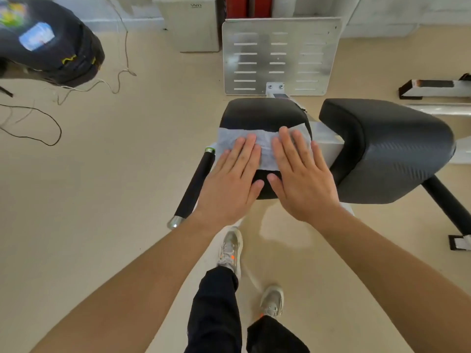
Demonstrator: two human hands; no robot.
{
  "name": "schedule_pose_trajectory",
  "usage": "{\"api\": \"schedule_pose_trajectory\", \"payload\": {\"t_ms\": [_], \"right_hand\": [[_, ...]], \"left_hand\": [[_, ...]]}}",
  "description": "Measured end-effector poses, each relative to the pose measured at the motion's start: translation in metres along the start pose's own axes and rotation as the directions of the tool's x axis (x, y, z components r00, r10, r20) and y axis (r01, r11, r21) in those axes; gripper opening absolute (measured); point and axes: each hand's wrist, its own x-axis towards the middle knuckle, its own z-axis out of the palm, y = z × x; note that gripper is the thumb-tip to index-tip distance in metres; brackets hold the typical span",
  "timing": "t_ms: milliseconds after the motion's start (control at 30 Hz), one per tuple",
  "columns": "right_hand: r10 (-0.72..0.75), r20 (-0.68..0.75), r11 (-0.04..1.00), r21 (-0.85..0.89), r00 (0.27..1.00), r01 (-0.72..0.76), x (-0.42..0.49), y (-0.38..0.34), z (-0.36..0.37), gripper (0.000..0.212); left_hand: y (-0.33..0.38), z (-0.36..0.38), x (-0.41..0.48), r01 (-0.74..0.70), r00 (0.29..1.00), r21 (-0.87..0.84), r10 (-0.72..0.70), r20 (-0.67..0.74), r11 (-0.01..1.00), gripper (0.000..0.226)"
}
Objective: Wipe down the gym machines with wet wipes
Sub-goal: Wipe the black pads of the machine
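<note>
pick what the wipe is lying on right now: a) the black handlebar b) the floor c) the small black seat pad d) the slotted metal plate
c, the white wipe is spread flat across the small black seat pad, with the left hand and the right hand both pressing on it with straight fingers.

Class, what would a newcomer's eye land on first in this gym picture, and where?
Two flat hands, the left hand and the right hand, press a white wet wipe onto the small black seat pad at centre. To its right sits a larger black pad; behind stands a slotted metal plate.
</note>
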Motion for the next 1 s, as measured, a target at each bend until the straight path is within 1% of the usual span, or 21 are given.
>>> {"api": "schedule_pose_trajectory", "payload": {"t_ms": [67, 100, 133, 167, 200, 267, 300, 367, 533, 633, 700, 800, 900, 1000], "right_hand": [[0.019, -0.044, 1.0, 0.015, 0.999, -0.019, 0.009, 0.003, -0.005, 0.068], [0.023, -0.063, 0.999, 0.03, 0.998, -0.021, 0.01, 0.004, -0.005, 0.067], [0.027, -0.08, 0.998, 0.051, 0.996, -0.023, 0.008, 0.004, -0.003, 0.066], [0.032, -0.099, 0.997, 0.073, 0.995, -0.025, 0.002, 0.002, 0.001, 0.064], [0.032, -0.114, 0.996, 0.091, 0.993, -0.022, -0.006, 0.001, 0.007, 0.063], [0.031, -0.128, 0.995, 0.103, 0.991, -0.017, -0.024, -0.002, 0.022, 0.062], [0.03, -0.136, 0.995, 0.1, 0.99, -0.017, -0.031, -0.002, 0.029, 0.063], [0.027, -0.171, 0.996, 0.087, 0.985, -0.012, -0.036, 0.0, 0.038, 0.063], [0.028, -0.311, 0.999, 0.052, 0.95, -0.012, -0.003, 0.007, 0.035, 0.062], [0.001, -0.372, 1.0, 0.006, 0.928, 0.001, 0.007, 0.018, 0.034, 0.06], [-0.001, -0.412, 1.0, 0.024, 0.911, 0.012, 0.001, 0.021, 0.046, 0.06], [0.006, -0.473, 0.999, 0.037, 0.881, 0.013, -0.015, 0.016, 0.082, 0.064], [-0.022, -0.535, 1.0, -0.028, 0.844, 0.008, -0.016, 0.016, 0.11, 0.067], [-0.07, -0.606, 0.997, -0.075, 0.792, 0.031, -0.001, 0.022, 0.109, 0.065]], "left_hand": [[0.004, -0.009, 0.013, 0.083, 0.988, -0.159, -0.102, -0.119, 0.984, 0.053], [0.006, -0.011, 0.018, 0.123, 0.97, -0.218, -0.163, -0.178, 0.968, 0.047], [0.009, -0.01, 0.021, 0.152, 0.955, -0.243, -0.206, -0.212, 0.958, 0.044], [0.012, -0.005, 0.021, 0.167, 0.949, -0.232, -0.22, -0.226, 0.958, 0.044], [0.016, 0.004, 0.017, 0.172, 0.951, -0.183, -0.211, -0.224, 0.968, 0.047], [0.023, 0.026, 0.003, 0.142, 0.974, -0.039, -0.146, -0.171, 0.989, 0.058], [0.025, 0.037, -0.005, 0.122, 0.982, -0.003, -0.121, -0.147, 0.993, 0.061], [0.025, 0.049, -0.015, 0.093, 0.986, 0.015, -0.09, -0.142, 0.996, 0.063], [0.002, 0.043, 0.013, 0.045, 0.974, 0.112, -0.019, -0.228, 0.993, 0.06], [0.002, 0.028, 0.044, 0.051, 0.965, 0.117, -0.019, -0.263, 0.992, 0.058], [0.006, 0.031, 0.048, 0.02, 0.954, 0.14, 0.023, -0.3, 0.99, 0.056], [0.007, 0.059, 0.022, -0.023, 0.935, 0.197, 0.091, -0.344, 0.98, 0.058], [0.005, 0.1, -0.003, 0.014, 0.911, 0.212, 0.074, -0.406, 0.977, 0.061], [-0.002, 0.11, 0.005, 0.042, 0.872, 0.259, 0.091, -0.48, 0.965, 0.059]]}}
